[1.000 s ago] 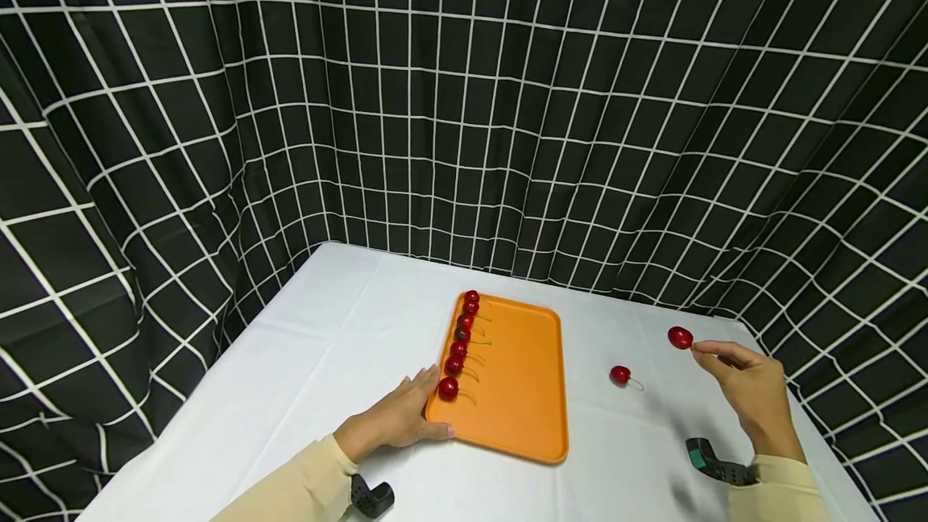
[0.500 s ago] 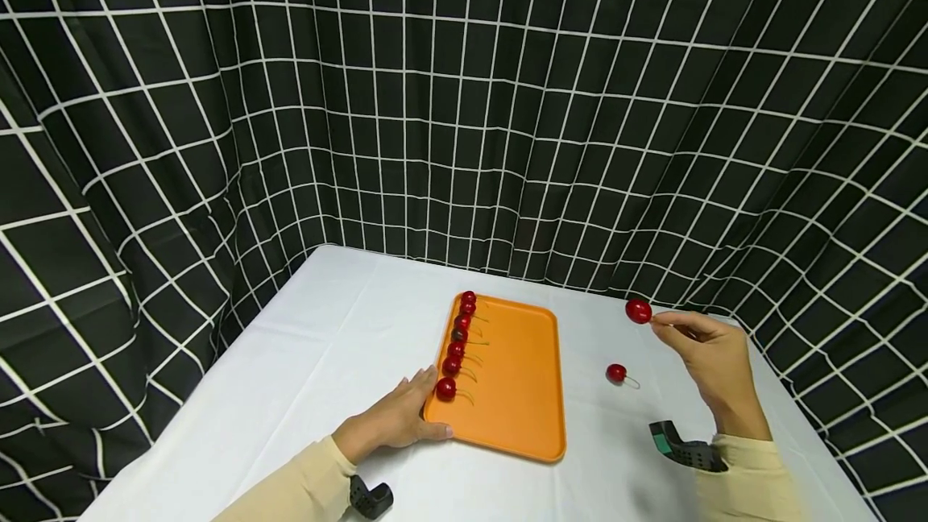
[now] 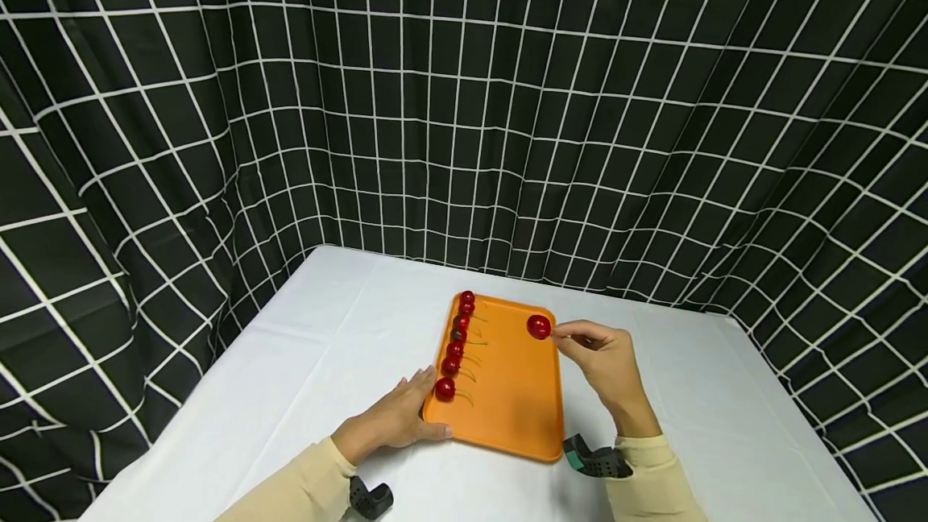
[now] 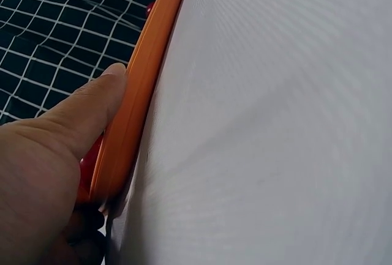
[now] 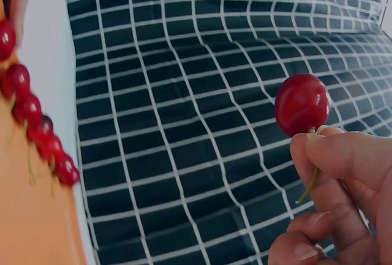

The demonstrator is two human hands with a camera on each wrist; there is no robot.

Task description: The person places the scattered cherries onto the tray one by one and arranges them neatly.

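Note:
Between thumb and fingertip, my right hand (image 3: 609,369) pinches a red cherry (image 3: 539,327) by its stem. In the right wrist view the cherry (image 5: 302,104) is held up, the green stem trailing below the fingers. In the head view it appears over the far right corner of an orange tray (image 3: 507,393). My left hand (image 3: 395,416) rests at the tray's near left corner, fingers along the left side and thumb along the front rim. The left wrist view shows the thumb (image 4: 92,109) straight against the rim. Several cherries (image 3: 454,350) form a row inside the tray's left edge, stems pointing right.
A white cloth (image 3: 348,329) covers the table under the tray. Black curtains with a white grid (image 3: 464,143) stand behind and at both sides. Dark wrist devices (image 3: 598,457) sit on both cuffs.
My right hand has carried the cherry leftward from the right of the table to over the tray. The loose cherry on the cloth is now hidden behind that hand. My left hand stays put.

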